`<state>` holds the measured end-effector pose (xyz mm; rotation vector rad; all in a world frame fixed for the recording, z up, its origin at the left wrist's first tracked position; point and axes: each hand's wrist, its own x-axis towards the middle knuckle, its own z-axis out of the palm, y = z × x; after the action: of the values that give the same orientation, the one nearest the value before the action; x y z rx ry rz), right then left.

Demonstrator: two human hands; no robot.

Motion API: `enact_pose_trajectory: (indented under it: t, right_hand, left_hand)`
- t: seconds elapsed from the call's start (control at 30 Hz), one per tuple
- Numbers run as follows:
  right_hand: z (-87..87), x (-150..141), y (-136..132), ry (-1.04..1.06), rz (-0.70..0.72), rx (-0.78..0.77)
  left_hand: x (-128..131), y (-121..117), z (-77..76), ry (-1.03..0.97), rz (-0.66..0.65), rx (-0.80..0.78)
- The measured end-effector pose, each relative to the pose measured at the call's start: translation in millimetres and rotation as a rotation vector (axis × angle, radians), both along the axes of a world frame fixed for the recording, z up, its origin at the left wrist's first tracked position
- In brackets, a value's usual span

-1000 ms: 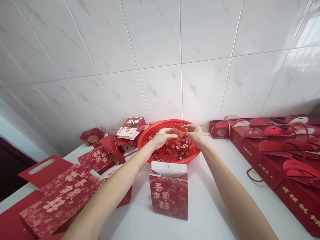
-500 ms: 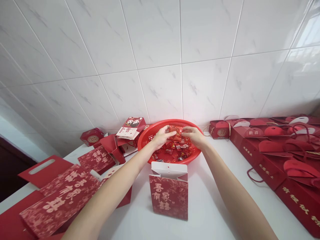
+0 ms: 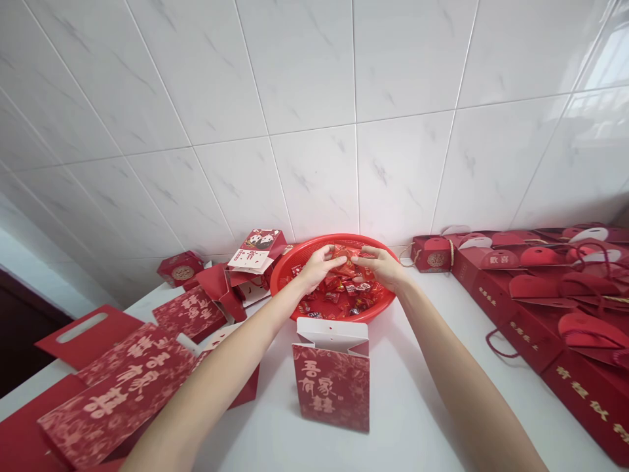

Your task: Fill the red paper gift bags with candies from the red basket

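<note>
A red plastic basket with perforated walls stands near the wall, holding several wrapped candies. Above its contents, my left hand and my right hand face each other. A shiny red candy packet is pinched between them, with the thumbs toward me and the other fingertips partly hidden. Just in front of the basket stands an upright red paper box with pale lettering. Its white-lined top is open, and neither hand touches it.
Red printed boxes lie piled on the left. Rows of red boxes with rope handles fill the right side. A small red box sits right of the basket. The white tiled wall rises behind the white table.
Both hands stay over the basket with the red packet between them. The fingers and thumbs have shifted slightly on it, and the right thumb shows more. The boxes have not moved.
</note>
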<state>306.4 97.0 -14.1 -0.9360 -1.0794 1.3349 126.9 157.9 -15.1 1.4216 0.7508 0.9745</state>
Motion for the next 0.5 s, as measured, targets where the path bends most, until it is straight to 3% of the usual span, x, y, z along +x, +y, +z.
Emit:
enact_pose_trajectory:
  t: [0.27,0.5]
  right_hand:
    - [-0.1,-1,3,0.069,-0.05,-0.009]
    - [-0.1,2,8,0.075,-0.196,0.022]
  left_hand:
    - [4,-7,7.7,-0.051,-0.059,-0.033]
    - [0,7,-0.4,0.023,0.157,-0.002]
